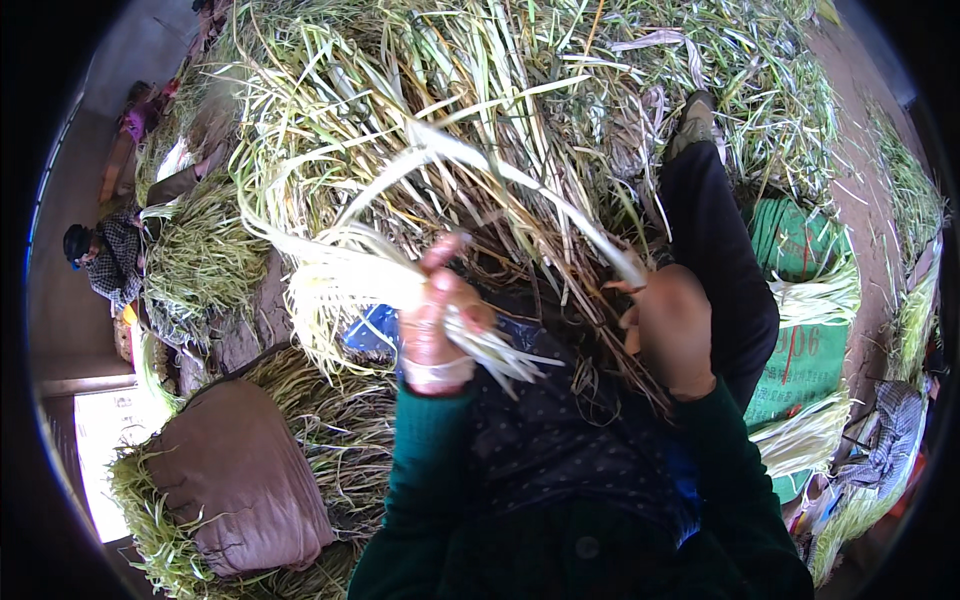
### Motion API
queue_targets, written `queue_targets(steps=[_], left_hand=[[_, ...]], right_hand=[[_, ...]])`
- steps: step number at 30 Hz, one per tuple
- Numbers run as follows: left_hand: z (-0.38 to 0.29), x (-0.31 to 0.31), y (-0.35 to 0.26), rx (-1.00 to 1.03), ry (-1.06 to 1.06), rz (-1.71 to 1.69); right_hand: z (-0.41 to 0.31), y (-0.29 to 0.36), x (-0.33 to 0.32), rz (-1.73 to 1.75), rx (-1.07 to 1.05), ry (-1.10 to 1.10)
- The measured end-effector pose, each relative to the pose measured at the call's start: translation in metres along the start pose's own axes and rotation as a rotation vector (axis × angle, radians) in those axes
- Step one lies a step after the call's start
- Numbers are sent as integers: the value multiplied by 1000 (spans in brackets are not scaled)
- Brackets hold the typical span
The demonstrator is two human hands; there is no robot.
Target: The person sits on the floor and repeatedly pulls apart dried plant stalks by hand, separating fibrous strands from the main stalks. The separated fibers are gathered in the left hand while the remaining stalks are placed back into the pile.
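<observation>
My left hand point(442, 322) is closed around a bundle of pale plant stalks point(360, 274), whose cut ends stick out below the fingers. My right hand point(667, 326), somewhat blurred, pinches the end of a single pale stalk point(559, 199) between thumb and fingers. That stalk bends at a peak above both hands, and a strip of it runs down towards the bundle. A large heap of long green and brownish stalks point(465, 112) lies in front, its lower ends reaching into my lap between the hands.
A brown cloth-covered bundle point(236, 472) rests on stalks at lower left. At right lie green printed sacks point(806, 360) with pale stalk bundles point(806, 442) on them. My outstretched leg point(709, 232) borders the heap. Another person point(112, 251) sits at far left beside more stalks.
</observation>
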State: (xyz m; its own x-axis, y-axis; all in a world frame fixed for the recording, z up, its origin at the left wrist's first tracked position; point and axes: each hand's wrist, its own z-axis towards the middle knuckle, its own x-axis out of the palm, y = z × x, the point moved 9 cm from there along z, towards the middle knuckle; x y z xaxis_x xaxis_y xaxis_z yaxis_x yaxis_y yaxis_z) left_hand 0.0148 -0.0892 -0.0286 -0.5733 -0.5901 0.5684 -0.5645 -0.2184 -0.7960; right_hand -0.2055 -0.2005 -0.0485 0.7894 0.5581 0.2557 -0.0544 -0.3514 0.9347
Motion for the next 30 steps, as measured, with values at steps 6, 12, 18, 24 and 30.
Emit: queue_targets(steps=[6,12,18,24,30], left_hand=[[-14,13,42,-115,-24,160],[-12,-5,40,-112,-97,27],[-1,-27,16,-44,-65,-166],[0,-31,0,42,-41,-103],[5,-52,-45,139,-107,-95]], right_hand=[[-3,41,80,-810,-611,252],[0,5,51,-714,-346,334],[2,-19,-14,-450,46,271],[1,-32,-84,-71,165,-92],[3,26,-181,-313,-132,-488]])
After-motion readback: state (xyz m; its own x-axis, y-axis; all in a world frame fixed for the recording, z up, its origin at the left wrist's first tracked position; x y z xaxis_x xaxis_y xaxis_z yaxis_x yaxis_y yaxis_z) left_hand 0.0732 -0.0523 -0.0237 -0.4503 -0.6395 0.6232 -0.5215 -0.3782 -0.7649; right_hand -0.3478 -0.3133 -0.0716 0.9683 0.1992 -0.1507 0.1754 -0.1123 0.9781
